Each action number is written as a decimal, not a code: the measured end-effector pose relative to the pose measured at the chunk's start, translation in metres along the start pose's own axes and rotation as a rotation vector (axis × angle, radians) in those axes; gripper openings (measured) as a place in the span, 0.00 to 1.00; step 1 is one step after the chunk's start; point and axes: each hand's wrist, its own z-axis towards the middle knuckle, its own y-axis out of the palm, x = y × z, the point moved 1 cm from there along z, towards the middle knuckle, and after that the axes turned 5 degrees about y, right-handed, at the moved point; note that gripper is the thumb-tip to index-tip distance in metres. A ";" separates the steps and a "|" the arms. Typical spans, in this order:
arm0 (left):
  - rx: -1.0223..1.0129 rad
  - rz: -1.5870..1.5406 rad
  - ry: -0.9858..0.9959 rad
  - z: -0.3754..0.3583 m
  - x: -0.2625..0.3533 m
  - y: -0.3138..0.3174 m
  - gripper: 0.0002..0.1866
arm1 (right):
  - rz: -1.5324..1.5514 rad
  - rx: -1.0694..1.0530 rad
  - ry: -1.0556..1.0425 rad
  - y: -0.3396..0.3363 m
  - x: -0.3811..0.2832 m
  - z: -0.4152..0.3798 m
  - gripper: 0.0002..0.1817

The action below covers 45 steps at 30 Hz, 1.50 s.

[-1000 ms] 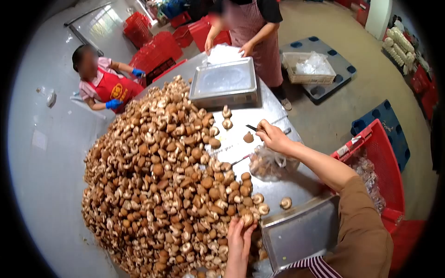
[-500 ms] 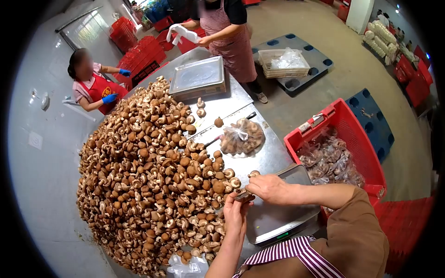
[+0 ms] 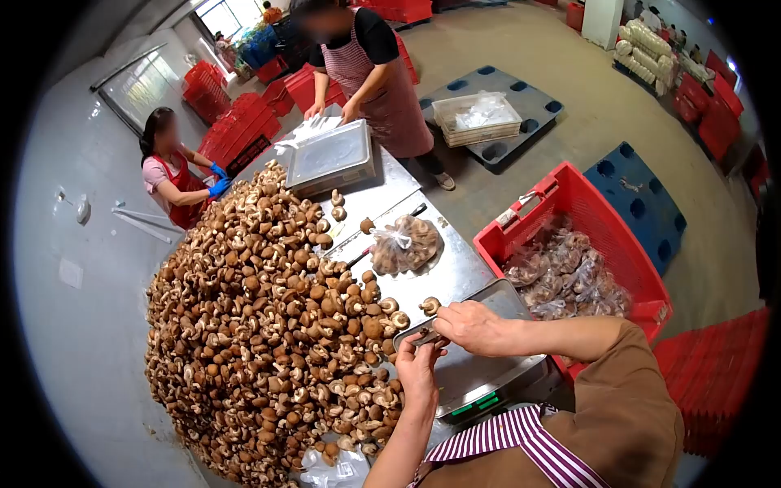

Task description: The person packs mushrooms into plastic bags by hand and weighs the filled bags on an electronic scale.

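Note:
My left hand [image 3: 418,368] is closed, its fingertips pinching a small brown mushroom [image 3: 429,335] over the near corner of a steel tray [image 3: 480,370]. My right hand [image 3: 476,327] is closed too, its fingers meeting the left ones at the mushroom; anything else inside it is hidden. Just beyond the right knuckles, a loose mushroom [image 3: 429,306] lies by the tray's rim. The tray rests on a scale with a lit green display [image 3: 486,401]. To the left of my hands spreads a large heap of brown mushrooms [image 3: 268,350].
A tied clear bag of mushrooms [image 3: 404,246] sits on the metal table [image 3: 455,272]. Right of the table stands a red crate [image 3: 598,195] holding several filled bags. At the far end are another steel tray [image 3: 329,154] and a person in a checked apron [image 3: 386,89]. Another person wears blue gloves [image 3: 218,187].
The view has shifted slightly. My hands stay together at the tray, with less of the mushroom showing. The person in the checked apron has lowered the white cloth to the table.

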 end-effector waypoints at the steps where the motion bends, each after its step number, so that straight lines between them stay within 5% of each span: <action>1: -0.007 0.002 -0.003 0.000 -0.001 0.001 0.07 | 0.012 -0.011 0.041 -0.002 0.002 -0.002 0.06; 3: -0.036 0.104 0.036 0.000 -0.004 0.001 0.08 | 0.023 -0.021 0.089 0.002 0.021 -0.007 0.05; 5: -0.054 0.132 0.049 -0.006 -0.001 0.002 0.09 | 0.018 -0.118 0.414 0.020 0.071 -0.020 0.05; 12: -0.030 0.025 0.097 0.006 0.005 -0.009 0.11 | 0.120 0.034 0.331 0.030 0.082 -0.016 0.06; 21: 0.114 -0.044 0.063 -0.011 -0.002 -0.072 0.12 | 0.058 -0.382 0.481 0.161 0.127 0.040 0.11; 24: 0.214 -0.028 0.028 -0.026 -0.008 -0.102 0.09 | 0.022 -0.231 0.404 0.167 0.116 0.055 0.18; 31: 0.478 0.001 0.086 -0.052 -0.008 -0.209 0.15 | 0.224 -0.104 0.293 0.127 0.048 0.057 0.14; 36: 0.534 0.089 0.366 -0.077 0.049 -0.243 0.43 | 0.352 -0.005 0.207 0.087 -0.018 0.032 0.12; 40: 0.583 0.185 0.460 -0.114 0.034 -0.279 0.30 | 0.651 -0.166 0.169 0.069 -0.101 -0.008 0.12; 43: 0.531 0.240 0.282 -0.138 0.000 -0.287 0.15 | 0.680 -0.458 0.128 0.076 -0.160 -0.038 0.17; 45: 0.454 0.291 0.112 -0.147 -0.035 -0.279 0.15 | 0.562 -0.571 0.150 0.087 -0.183 -0.053 0.21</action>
